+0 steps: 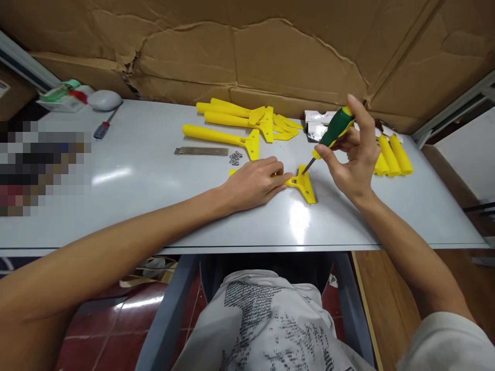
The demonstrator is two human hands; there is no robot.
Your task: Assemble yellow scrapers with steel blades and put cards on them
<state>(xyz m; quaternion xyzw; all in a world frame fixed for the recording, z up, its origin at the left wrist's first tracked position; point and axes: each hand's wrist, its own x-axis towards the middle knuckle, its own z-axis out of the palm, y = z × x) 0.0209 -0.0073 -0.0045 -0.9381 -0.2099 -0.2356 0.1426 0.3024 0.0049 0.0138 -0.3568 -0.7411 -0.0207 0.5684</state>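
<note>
The yellow scraper (305, 188) lies flat on the worktop (348, 221), its handle pointing to the person's left and its wide head to the right. The left hand (257, 180) rests over that handle with its fingers curled down and closed around it, hiding most of its length; a bit of yellow shows past the hand's far side. The right hand (353, 159) has the green and yellow screwdriver (334, 131) between thumb and bent fingers, spread only as wide as the grip, with the index finger reaching to the butt end. The shaft slants down and its tip appears to meet the scraper's head on the side away from the person, though whether it is seated in anything is too small to tell. By its look, the scraper should be light, stiff plastic, smooth enough to skid or twist on the glossy surface, so the handle close to the neck is a sound place to hold it; the thin edge at the right of the head may be sharp, and fingers belong away from it. The screwdriver looks rigid and is best turned by its thick handle. Beyond the left hand, a pile of small metal parts (235, 157) sits just beside a flat metal strip (203, 151); the parts, tiny and hard, would need a fingertip pinch
</note>
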